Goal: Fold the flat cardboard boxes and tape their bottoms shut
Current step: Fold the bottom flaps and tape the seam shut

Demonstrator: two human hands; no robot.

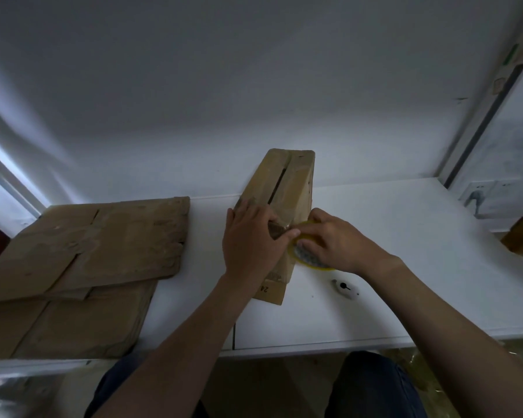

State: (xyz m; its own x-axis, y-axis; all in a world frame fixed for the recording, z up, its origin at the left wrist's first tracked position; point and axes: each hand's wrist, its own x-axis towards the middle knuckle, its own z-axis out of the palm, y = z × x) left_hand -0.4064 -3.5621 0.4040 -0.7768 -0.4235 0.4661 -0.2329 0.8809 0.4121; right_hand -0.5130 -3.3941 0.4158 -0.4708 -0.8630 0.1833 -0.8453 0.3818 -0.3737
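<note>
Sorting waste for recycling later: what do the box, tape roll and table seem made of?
The box looks like brown matte cardboard, creased and scuffed. The tape roll seems glossy plastic film, yellowish at the rim. The table is smooth white, perhaps laminate or painted board; unclear which.

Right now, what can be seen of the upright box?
The box is brown cardboard, folded up and standing on the white table. A dark open seam splits its upper face. Digits are printed low on the near side. The left hand presses the upper face; the right hand holds a yellow tape roll at its right side.
</note>
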